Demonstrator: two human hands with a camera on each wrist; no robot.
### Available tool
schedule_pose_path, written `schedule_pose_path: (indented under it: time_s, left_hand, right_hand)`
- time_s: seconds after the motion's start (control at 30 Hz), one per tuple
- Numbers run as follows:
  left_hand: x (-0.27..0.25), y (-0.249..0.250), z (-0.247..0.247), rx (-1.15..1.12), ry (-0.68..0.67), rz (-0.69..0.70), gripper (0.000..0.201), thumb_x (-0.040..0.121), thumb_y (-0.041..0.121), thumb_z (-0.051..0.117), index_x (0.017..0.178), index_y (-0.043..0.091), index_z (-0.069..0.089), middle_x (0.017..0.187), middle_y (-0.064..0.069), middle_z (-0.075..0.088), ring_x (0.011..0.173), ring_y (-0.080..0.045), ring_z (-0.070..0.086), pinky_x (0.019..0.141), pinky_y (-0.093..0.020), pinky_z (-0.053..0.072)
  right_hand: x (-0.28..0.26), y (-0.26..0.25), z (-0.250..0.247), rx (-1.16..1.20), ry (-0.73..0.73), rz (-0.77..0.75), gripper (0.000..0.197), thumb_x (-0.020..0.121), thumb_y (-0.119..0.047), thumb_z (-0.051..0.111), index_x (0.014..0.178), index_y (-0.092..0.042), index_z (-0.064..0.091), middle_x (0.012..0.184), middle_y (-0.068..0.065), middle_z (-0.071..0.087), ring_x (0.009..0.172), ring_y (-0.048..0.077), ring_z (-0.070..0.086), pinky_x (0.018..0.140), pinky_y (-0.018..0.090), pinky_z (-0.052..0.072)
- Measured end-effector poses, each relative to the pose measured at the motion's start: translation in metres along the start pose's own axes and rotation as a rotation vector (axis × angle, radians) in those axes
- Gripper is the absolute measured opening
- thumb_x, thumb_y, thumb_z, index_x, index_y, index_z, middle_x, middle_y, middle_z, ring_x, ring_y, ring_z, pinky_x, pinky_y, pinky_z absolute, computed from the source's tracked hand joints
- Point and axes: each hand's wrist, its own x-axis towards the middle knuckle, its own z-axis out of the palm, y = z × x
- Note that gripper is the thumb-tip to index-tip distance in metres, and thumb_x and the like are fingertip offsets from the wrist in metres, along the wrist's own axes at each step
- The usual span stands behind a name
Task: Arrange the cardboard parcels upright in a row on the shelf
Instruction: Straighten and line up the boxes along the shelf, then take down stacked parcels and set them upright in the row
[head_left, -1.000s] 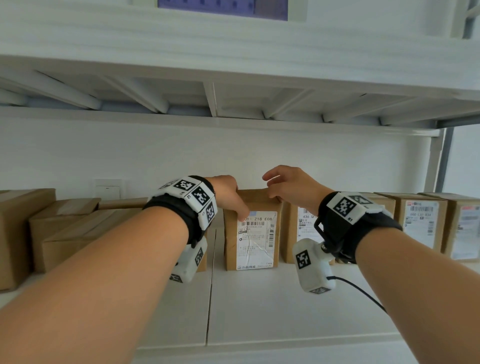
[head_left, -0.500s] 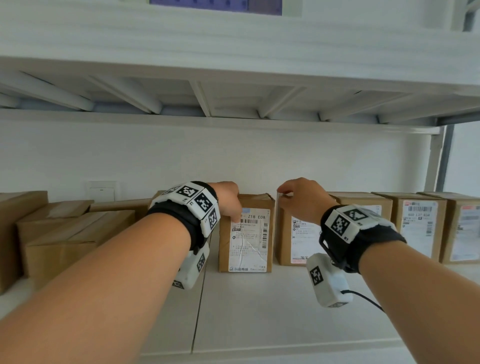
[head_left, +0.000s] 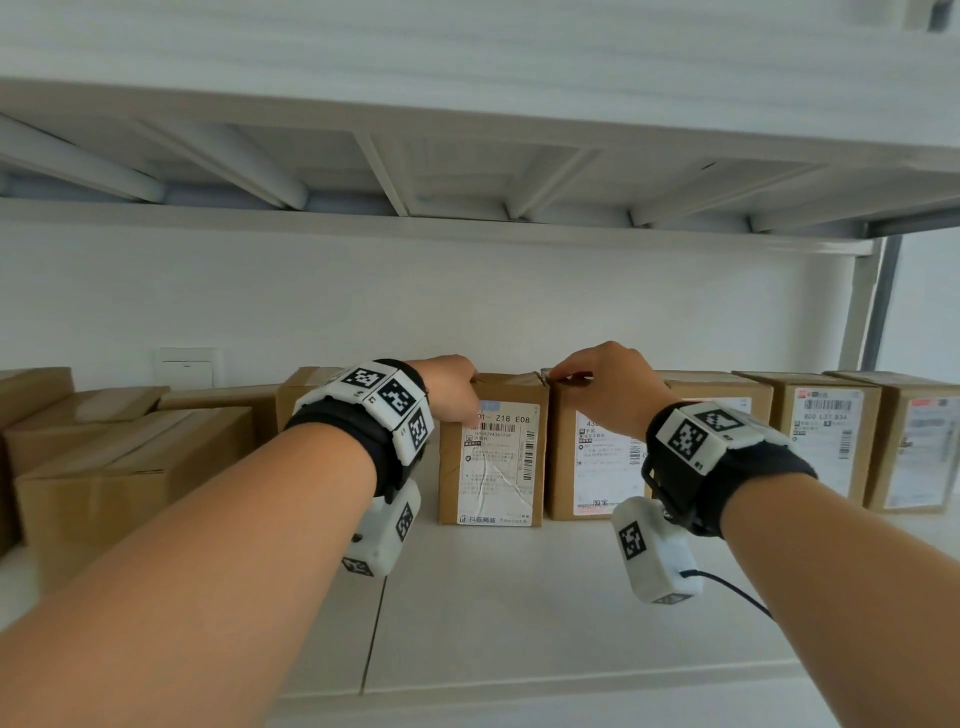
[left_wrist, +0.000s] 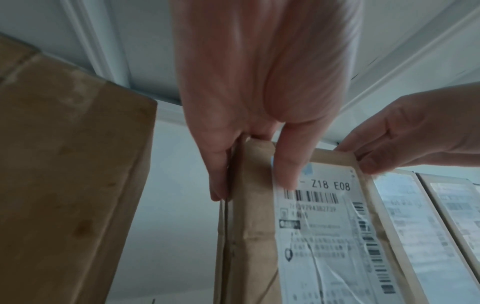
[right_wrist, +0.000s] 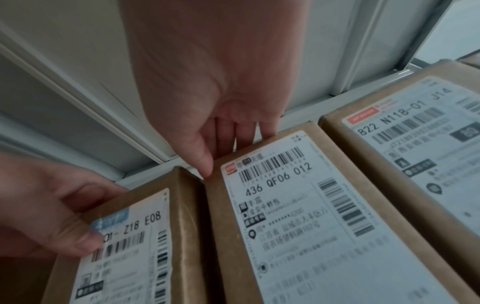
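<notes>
On the white shelf (head_left: 519, 623) a cardboard parcel labelled Z18 E08 (head_left: 493, 457) (left_wrist: 319, 236) (right_wrist: 130, 246) stands upright. My left hand (head_left: 470, 395) (left_wrist: 252, 187) grips its top left corner, thumb on the label and fingers down the left side. Right beside it stands the parcel labelled 436 QF06 (head_left: 597, 467) (right_wrist: 298, 216). My right hand (head_left: 566, 376) (right_wrist: 228, 152) holds that parcel's top left corner, thumb at the corner and fingers curled over the top edge. Further upright parcels (head_left: 826, 436) continue the row to the right.
Several plain parcels (head_left: 135, 467) lie flat in a pile at the shelf's left end, and one (left_wrist: 64, 174) stands close to my left hand. The upper shelf's ribbed underside (head_left: 467, 171) is overhead. A wall switch (head_left: 189, 366) sits behind. A steel post (head_left: 878, 306) bounds the right.
My right hand came down from hovering open onto the top of the 436 QF06 parcel. My left hand kept hold of the Z18 E08 parcel, which now stands close against its neighbour.
</notes>
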Motion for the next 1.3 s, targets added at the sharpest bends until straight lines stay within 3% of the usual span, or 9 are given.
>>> schedule_pose_path:
  time_s: [0.1,0.17,0.27,0.37,0.5,0.57,0.73,1.0,1.3]
  left_hand:
    - [-0.001,0.003,0.001,0.006,-0.001,-0.01,0.02,0.091,0.02,0.062,0.103,0.014,0.047,0.109,-0.001,0.056,0.096,-0.016,0.054,0.085,-0.025,0.046]
    - [-0.002,0.005,0.001,0.008,0.0,-0.016,0.019,0.091,0.02,0.061,0.102,0.012,0.047,0.107,-0.001,0.055,0.096,-0.016,0.054,0.083,-0.025,0.046]
    - [-0.005,0.006,0.001,-0.005,-0.004,-0.018,0.038,0.091,0.019,0.062,0.125,0.004,0.055,0.125,-0.007,0.063,0.112,-0.022,0.062,0.095,-0.032,0.05]
    - [-0.013,0.009,-0.003,-0.016,-0.004,-0.036,0.046,0.091,0.021,0.061,0.133,0.005,0.051,0.13,-0.009,0.061,0.116,-0.023,0.06,0.098,-0.033,0.049]
    - [-0.027,0.008,-0.013,-0.032,0.067,-0.043,0.066,0.092,0.021,0.06,0.15,0.006,0.03,0.151,-0.009,0.04,0.129,-0.021,0.046,0.106,-0.031,0.039]
    - [-0.037,0.004,-0.021,-0.053,0.106,-0.04,0.069,0.093,0.018,0.059,0.152,0.009,0.025,0.156,-0.008,0.031,0.14,-0.023,0.036,0.109,-0.031,0.034]
    - [-0.063,-0.013,-0.039,-0.101,0.207,-0.051,0.058,0.093,0.011,0.057,0.148,0.014,0.038,0.151,-0.007,0.04,0.137,-0.024,0.04,0.107,-0.032,0.036]
    - [-0.102,-0.076,-0.058,-0.126,0.291,-0.112,0.05,0.092,0.01,0.056,0.142,0.015,0.048,0.146,-0.005,0.046,0.133,-0.024,0.044,0.105,-0.032,0.038]
    - [-0.12,-0.188,-0.091,-0.096,0.218,-0.17,0.048,0.092,0.014,0.06,0.139,0.011,0.051,0.145,-0.006,0.048,0.132,-0.024,0.046,0.102,-0.031,0.039]
  right_hand:
    - [0.0,0.0,0.0,-0.007,-0.005,-0.002,0.029,0.091,-0.015,0.052,0.112,-0.022,0.072,0.113,-0.004,0.069,0.086,0.01,0.06,0.075,0.022,0.047]
    - [0.0,0.0,0.0,-0.007,-0.01,0.004,0.03,0.091,-0.014,0.052,0.112,-0.022,0.072,0.114,-0.004,0.069,0.088,0.011,0.061,0.077,0.023,0.05]
    - [0.001,-0.002,-0.002,-0.016,-0.034,0.012,0.029,0.091,-0.015,0.053,0.113,-0.021,0.071,0.114,-0.003,0.07,0.095,0.013,0.063,0.079,0.023,0.049]
    - [0.001,-0.006,-0.004,-0.024,-0.049,0.01,0.031,0.091,-0.015,0.053,0.117,-0.02,0.069,0.119,-0.003,0.068,0.104,0.014,0.062,0.081,0.021,0.043]
    - [0.0,-0.014,-0.009,0.012,-0.01,-0.007,0.029,0.091,-0.017,0.056,0.117,-0.021,0.068,0.125,-0.005,0.064,0.114,0.014,0.059,0.089,0.021,0.044]
    - [-0.001,-0.021,-0.011,0.017,0.002,-0.04,0.028,0.09,-0.017,0.057,0.116,-0.021,0.068,0.125,-0.004,0.065,0.115,0.014,0.059,0.095,0.024,0.045]
    - [-0.002,-0.049,-0.009,0.023,0.025,-0.135,0.029,0.09,-0.016,0.057,0.116,-0.018,0.07,0.122,-0.002,0.066,0.112,0.014,0.06,0.097,0.027,0.047]
    - [-0.006,-0.111,0.016,0.078,0.02,-0.187,0.028,0.088,-0.012,0.057,0.111,-0.016,0.072,0.115,0.0,0.069,0.108,0.014,0.062,0.091,0.021,0.045]
    - [0.019,-0.219,0.065,0.001,0.006,-0.13,0.027,0.088,-0.021,0.057,0.111,-0.019,0.071,0.118,-0.003,0.066,0.11,0.016,0.06,0.09,0.024,0.045]
